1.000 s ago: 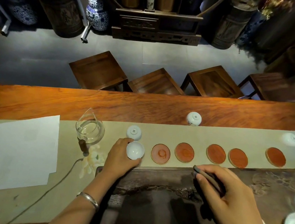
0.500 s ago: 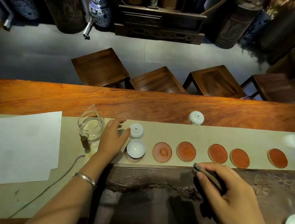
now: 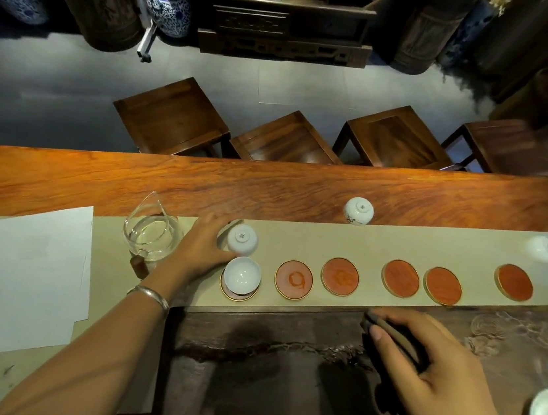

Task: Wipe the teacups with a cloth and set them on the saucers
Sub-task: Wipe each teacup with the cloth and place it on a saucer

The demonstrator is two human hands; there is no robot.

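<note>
Upright, one white teacup sits on the leftmost saucer on the bench; the left hand, fingers spread, touches an upturned teacup just behind. Right hand pinches a dark cloth over the tea tray.

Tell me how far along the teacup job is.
Done: one upright teacup sits on the leftmost saucer. In hand: the left hand reaches for the nearest inverted cup; the right hand holds the dark cloth. Left: three inverted cups and five bare saucers, starting at.
</note>
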